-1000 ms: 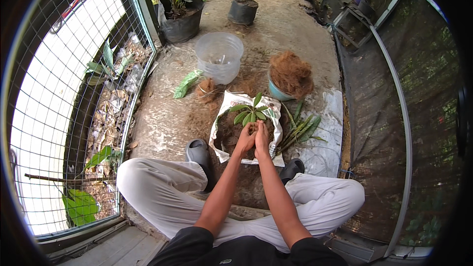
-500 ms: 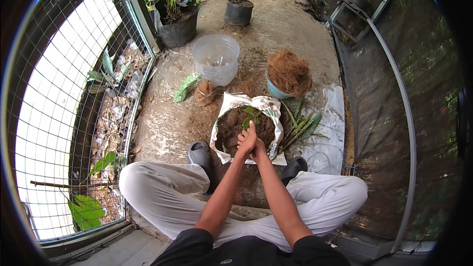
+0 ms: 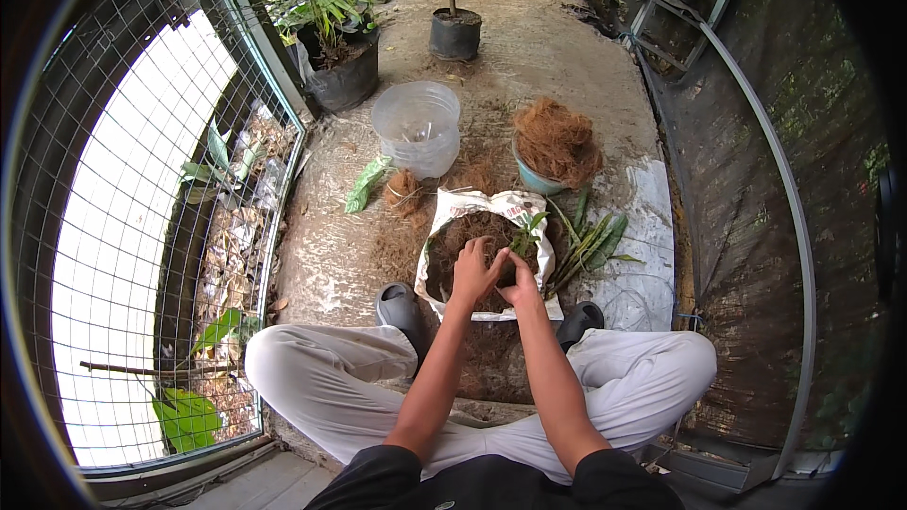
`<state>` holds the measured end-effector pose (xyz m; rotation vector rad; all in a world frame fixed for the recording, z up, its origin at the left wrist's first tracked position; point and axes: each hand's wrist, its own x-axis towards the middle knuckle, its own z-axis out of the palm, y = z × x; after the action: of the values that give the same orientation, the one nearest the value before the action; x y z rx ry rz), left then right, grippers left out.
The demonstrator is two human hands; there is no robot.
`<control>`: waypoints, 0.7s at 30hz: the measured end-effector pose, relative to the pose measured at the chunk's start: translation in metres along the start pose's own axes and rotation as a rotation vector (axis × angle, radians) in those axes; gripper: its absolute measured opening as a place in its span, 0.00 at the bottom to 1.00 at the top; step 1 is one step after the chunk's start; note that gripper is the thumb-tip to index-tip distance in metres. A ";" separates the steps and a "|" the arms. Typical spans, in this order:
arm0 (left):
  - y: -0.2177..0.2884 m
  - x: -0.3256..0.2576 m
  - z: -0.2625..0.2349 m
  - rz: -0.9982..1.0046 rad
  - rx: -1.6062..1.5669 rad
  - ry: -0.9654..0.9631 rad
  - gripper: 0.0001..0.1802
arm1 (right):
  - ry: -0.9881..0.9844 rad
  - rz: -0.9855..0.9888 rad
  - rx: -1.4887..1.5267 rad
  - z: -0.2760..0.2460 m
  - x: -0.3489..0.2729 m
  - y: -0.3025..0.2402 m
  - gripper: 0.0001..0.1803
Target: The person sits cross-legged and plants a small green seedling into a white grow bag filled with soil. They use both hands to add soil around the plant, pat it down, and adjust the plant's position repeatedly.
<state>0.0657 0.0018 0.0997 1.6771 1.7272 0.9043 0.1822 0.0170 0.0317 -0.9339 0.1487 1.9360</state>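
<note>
From the head view, your left hand [image 3: 475,269] presses spread fingers into the coconut fibre in the open white sack [image 3: 452,217] on the floor between your feet. Your right hand [image 3: 521,280] is closed around the small green seedling [image 3: 525,238]; hold its stem upright and firm gently, without crushing roots.

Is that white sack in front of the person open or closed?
Open. The white sack has its top rolled back, brown fibre shows inside, and both hands reach in.

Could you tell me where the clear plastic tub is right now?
In the head view, the clear plastic tub stands on the ground beyond the white sack, left of the teal bowl.
</note>
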 end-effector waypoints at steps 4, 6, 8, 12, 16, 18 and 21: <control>0.011 0.005 0.014 0.305 -0.169 0.133 0.17 | -0.184 0.000 0.041 0.004 -0.001 -0.002 0.11; 0.014 -0.002 0.020 0.333 -0.102 0.230 0.15 | -0.219 -0.044 0.003 0.003 0.002 0.007 0.13; 0.014 -0.004 0.022 0.336 -0.075 0.277 0.14 | -0.244 -0.002 -0.071 0.005 0.000 0.004 0.13; 0.006 -0.015 0.025 0.282 0.006 0.398 0.17 | -0.215 0.064 -0.120 0.016 -0.013 0.011 0.11; 0.011 -0.018 0.028 0.261 0.030 0.397 0.24 | -0.293 0.117 -0.044 0.003 -0.010 0.011 0.09; 0.010 -0.019 0.026 0.254 0.043 0.400 0.26 | -0.275 0.100 -0.086 -0.002 -0.008 0.015 0.09; 0.009 -0.019 0.024 0.255 0.049 0.410 0.29 | -0.261 0.071 -0.138 -0.001 -0.006 0.019 0.09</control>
<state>0.0917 -0.0147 0.0910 1.8714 1.8254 1.4159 0.1690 0.0016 0.0302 -0.7634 -0.1060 2.1357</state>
